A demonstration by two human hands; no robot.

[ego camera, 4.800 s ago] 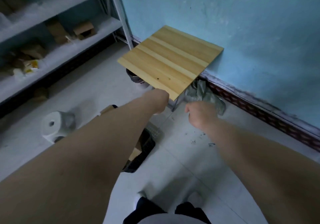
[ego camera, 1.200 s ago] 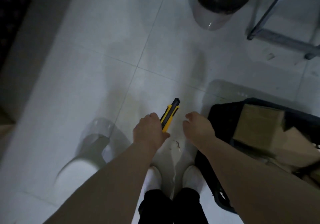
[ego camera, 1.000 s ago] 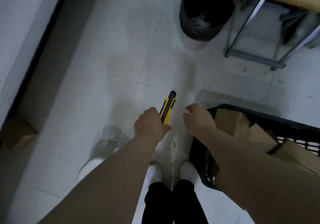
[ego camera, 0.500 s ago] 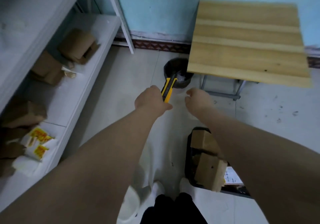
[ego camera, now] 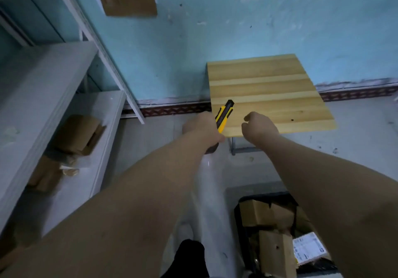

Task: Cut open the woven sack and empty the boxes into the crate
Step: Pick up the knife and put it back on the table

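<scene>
My left hand [ego camera: 203, 130] is shut on a yellow and black utility knife [ego camera: 224, 115], whose tip points up over the near left corner of a small wooden table [ego camera: 269, 92]. My right hand [ego camera: 259, 127] hangs beside it in a loose fist with nothing in it. At the lower right a black plastic crate [ego camera: 238, 213] sits on the floor with several cardboard boxes [ego camera: 256, 212] inside, partly hidden by my right forearm. No woven sack shows in this view.
A white metal shelf rack [ego camera: 64, 109] stands along the left with brown cardboard boxes [ego camera: 79, 134] on its lower shelves. A blue wall [ego camera: 237, 23] closes the far side. Pale floor tiles [ego camera: 159, 140] lie between rack and table.
The view has lifted from the floor toward the wall and table. My left hand has kept hold of the knife and both hands have risen toward the table's front edge.
</scene>
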